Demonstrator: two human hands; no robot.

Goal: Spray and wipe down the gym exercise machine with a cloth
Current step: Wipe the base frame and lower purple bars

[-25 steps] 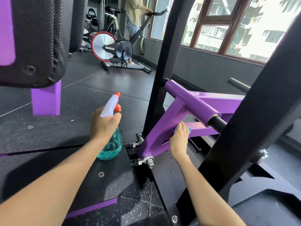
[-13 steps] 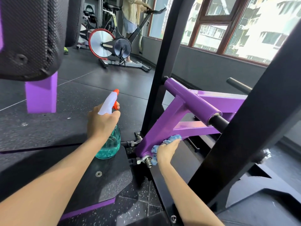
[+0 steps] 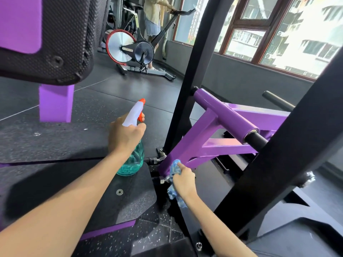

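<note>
My left hand (image 3: pixel 125 136) grips the neck of a teal spray bottle (image 3: pixel 132 162) with a white head and an orange trigger, held upright left of the machine. The machine's purple arm (image 3: pixel 200 138) slants down from a purple cross tube to a bolted pivot near the floor. My right hand (image 3: pixel 183 180) holds a blue cloth (image 3: pixel 174 168) bunched against the lowest end of that arm, beside the pivot bolt. Part of the cloth hangs below my wrist.
Two black frame posts (image 3: pixel 193 76) flank the purple arm, the right one crossing close to my right forearm. A black padded seat (image 3: pixel 61 38) on a purple post overhangs at upper left. A spin bike (image 3: pixel 133 49) with a person beside it stands by the windows.
My right hand slid the cloth down the purple arm, from near the cross brace to its lower end at the pivot. The left hand kept the bottle roughly in place.
</note>
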